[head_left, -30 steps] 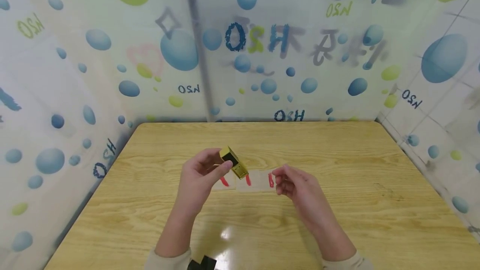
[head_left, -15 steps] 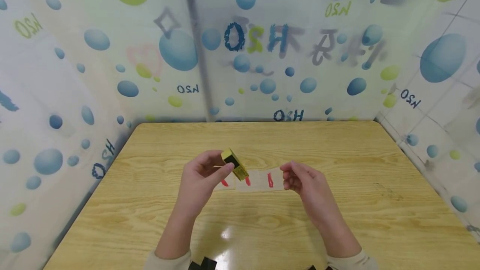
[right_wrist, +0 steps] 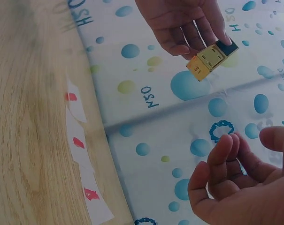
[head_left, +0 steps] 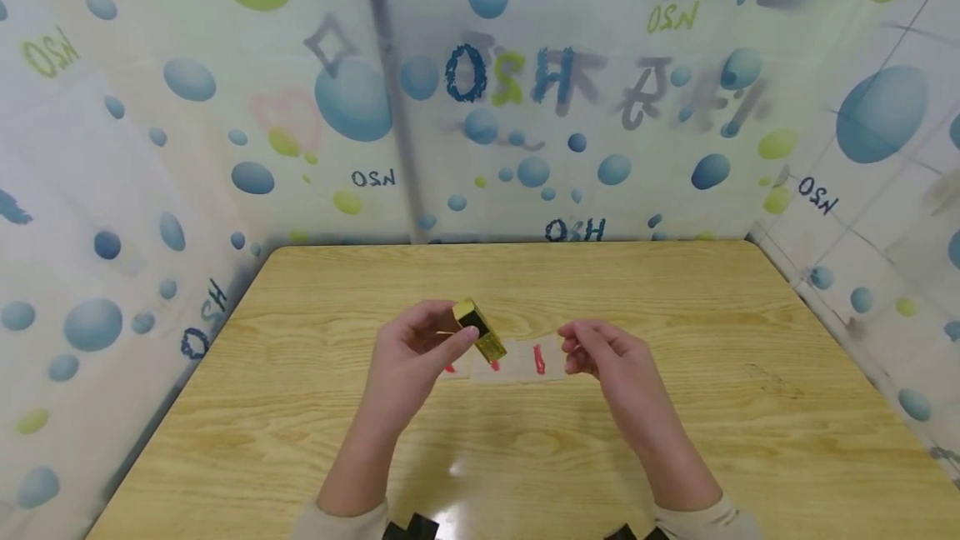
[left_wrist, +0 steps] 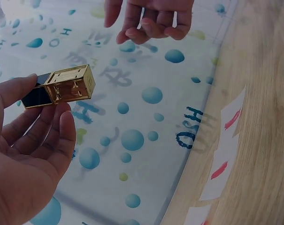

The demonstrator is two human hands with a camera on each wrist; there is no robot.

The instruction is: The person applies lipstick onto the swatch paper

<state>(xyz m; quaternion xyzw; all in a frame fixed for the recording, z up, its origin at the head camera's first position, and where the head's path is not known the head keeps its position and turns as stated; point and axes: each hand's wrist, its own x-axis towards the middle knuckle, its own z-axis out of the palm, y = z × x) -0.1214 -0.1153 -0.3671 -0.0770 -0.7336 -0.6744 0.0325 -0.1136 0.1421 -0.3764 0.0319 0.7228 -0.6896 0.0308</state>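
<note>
A square gold-and-black lipstick [head_left: 480,330] is pinched between the thumb and fingers of my left hand [head_left: 405,369], raised and tilted above the table. In the right wrist view, the gold end of the lipstick [right_wrist: 210,60] bears small printed digits. To its right hovers my right hand [head_left: 618,369], fingers loosely bent and holding nothing. The right wrist view has the thumb of this hand [right_wrist: 240,183] apart from its fingers. White paper pieces [head_left: 517,369] with red smears lie in a row beyond and below the hands; the left hand and lipstick partly hide them in the head view.
The wood-grain table [head_left: 300,440] stretches out around the paper. Behind it and at the sides stand walls covered in a bubble-patterned sheet [head_left: 525,182]. Black blocks [head_left: 411,527] show near the sleeves at the bottom edge.
My right hand has drawn slightly right, off the rightmost paper piece, uncovering its red smear. My left hand has shifted a little right and down with the lipstick.
</note>
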